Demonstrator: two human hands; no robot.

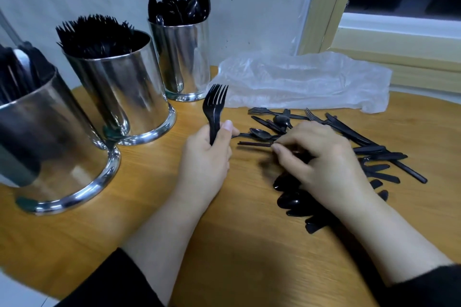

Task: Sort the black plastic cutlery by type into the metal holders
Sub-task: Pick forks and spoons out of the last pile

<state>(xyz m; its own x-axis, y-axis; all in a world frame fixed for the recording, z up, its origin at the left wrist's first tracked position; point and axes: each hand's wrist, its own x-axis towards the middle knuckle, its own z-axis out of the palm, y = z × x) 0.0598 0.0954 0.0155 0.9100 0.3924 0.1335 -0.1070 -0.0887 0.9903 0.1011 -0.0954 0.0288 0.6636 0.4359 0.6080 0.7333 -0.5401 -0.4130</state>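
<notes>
Clutching a few black forks (215, 107) upright, tines up, the left hand (207, 154) rests on the counter (154, 207); the right hand (321, 157) pinches a thin handle among the loose cutlery pile (361, 147); three metal holders (119, 92) stand left, well apart from the pile.

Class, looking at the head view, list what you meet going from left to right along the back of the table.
Knife holder → fork holder → spoon holder → clear plastic bag.
</notes>
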